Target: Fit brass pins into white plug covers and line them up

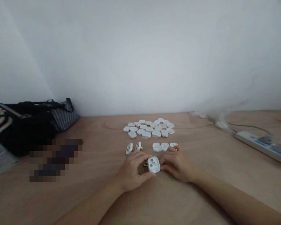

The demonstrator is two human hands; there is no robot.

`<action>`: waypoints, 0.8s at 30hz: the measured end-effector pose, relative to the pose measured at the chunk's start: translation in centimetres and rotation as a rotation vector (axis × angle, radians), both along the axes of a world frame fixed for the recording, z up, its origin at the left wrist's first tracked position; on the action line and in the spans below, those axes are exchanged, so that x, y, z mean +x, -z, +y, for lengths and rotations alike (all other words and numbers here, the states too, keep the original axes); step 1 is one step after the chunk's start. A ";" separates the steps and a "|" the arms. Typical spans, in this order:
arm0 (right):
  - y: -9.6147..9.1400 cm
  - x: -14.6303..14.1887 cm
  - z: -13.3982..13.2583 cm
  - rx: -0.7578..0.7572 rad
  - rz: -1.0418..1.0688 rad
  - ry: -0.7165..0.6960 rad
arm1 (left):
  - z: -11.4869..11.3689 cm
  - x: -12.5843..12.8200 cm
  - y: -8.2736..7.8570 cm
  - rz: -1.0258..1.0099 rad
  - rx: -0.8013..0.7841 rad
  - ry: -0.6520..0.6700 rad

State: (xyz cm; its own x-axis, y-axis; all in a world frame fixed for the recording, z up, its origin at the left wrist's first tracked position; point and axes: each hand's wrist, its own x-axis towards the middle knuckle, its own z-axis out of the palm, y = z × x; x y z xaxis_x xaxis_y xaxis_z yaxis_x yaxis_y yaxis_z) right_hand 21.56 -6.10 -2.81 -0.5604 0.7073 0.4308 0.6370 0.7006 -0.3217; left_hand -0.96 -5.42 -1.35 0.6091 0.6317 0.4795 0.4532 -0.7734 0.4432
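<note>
The wooden tabletop (215, 162) meets a pale wall (140, 59) along its far edge. At far left lies a black bag (35, 125) with striped fabric; at far right, a white power strip (257, 145) lies angled with a cable leading away from it. Mid-table, a loose cluster of white plug covers (148, 128) lies in a single layer. Nearer the person are a short row of three similar covers (164, 147) and, to its left, two white plug pieces (132, 147) tilted on edge, with a little brass showing beside one. The left hand (131, 170) grasps a white plug (154, 164) at its left side, with the thumb beneath it. The right hand (175, 164) is curled at the plug's right edge, but whether it grips or only touches cannot be told. Risk: the plug sits at the fingertips, so a slip of the thumb could drop it, and a loose part could roll. A careless sweep of the right wrist could scatter the nearby row. The plug is held just above the tabletop, in front of the row, tilted, with dark recesses in its white face and brass visible at its left side.
</note>
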 end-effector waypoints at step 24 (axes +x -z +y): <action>0.2 -0.9 -1.1 -0.001 0.335 0.085 | -0.3 0.3 -0.2 -0.006 0.018 -0.005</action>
